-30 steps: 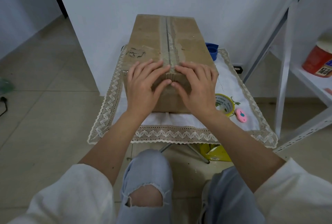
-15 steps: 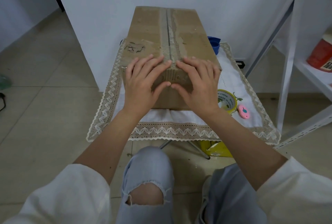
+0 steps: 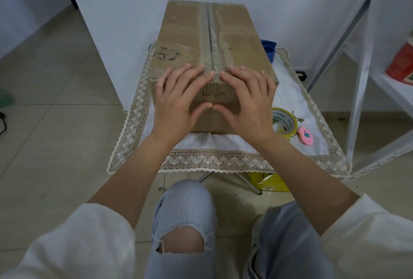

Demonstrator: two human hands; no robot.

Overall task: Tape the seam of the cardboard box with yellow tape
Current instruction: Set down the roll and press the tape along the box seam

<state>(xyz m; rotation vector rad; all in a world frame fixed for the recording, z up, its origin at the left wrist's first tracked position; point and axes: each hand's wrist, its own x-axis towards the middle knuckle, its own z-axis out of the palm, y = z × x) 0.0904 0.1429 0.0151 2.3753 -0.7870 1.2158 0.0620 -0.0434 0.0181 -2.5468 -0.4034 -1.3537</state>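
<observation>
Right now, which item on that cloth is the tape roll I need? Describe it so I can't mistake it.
Start at the cardboard box on the lace-edged cloth. Just right of the box's near corner, beside the right hand, lies the tape roll. It is a yellow ring with printed lettering inside, unlike the small pink cutter next to it.

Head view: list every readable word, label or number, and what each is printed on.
"IN CHINA" and "MADE IN CHINA": inner core of the yellow tape roll.
Red container on the shelf: a label shows, too blurred to read.
Cardboard box: no print visible.
</observation>
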